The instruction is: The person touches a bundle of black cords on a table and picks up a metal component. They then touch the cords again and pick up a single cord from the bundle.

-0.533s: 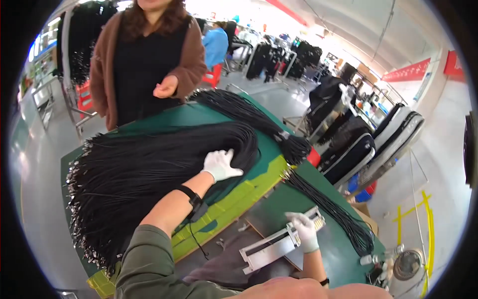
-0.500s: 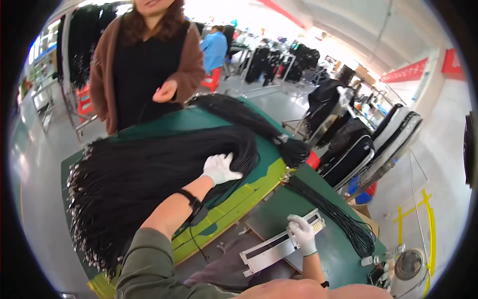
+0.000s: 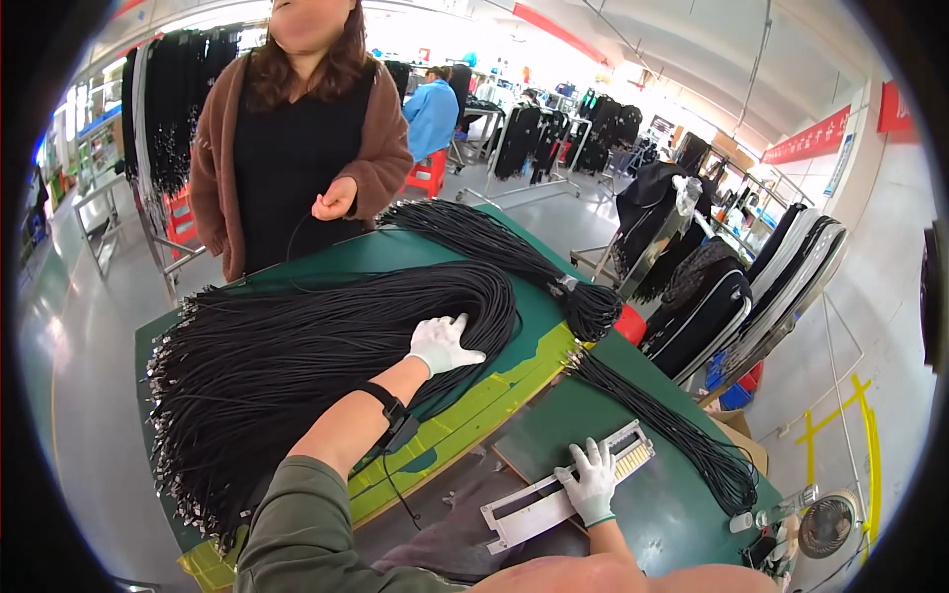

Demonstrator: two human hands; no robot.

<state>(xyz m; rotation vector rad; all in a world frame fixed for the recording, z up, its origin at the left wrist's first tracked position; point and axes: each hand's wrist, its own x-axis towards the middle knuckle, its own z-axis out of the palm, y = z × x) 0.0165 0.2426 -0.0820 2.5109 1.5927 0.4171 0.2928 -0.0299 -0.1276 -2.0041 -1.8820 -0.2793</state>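
A wide bundle of black cables [image 3: 326, 336] with small silvery ends lies looped on the green table. My left hand [image 3: 443, 346], in a white glove, rests on the bundle near its bend with fingers spread. Lower right, my white-gloved right hand [image 3: 591, 481] lies over a long, white frame-like fixture [image 3: 534, 516], fingers stretched out. A row of yellowish strips shows at the fixture's far end. Just beyond it lies a thinner cable bundle [image 3: 672, 425], coiled at its near end.
A tied cable bundle [image 3: 494, 247] lies along the far table edge. Yellow-green tape [image 3: 465, 415] covers a strip of tabletop. A co-worker [image 3: 297, 148] in a brown cardigan stands across the table. A small fan [image 3: 825, 524] sits at the right, near racks of hanging cables [image 3: 781, 277].
My right hand has gone from curled fingers above the fixture to stretched fingers lying over it. My left hand stays on the cable bundle. The view has shifted slightly.
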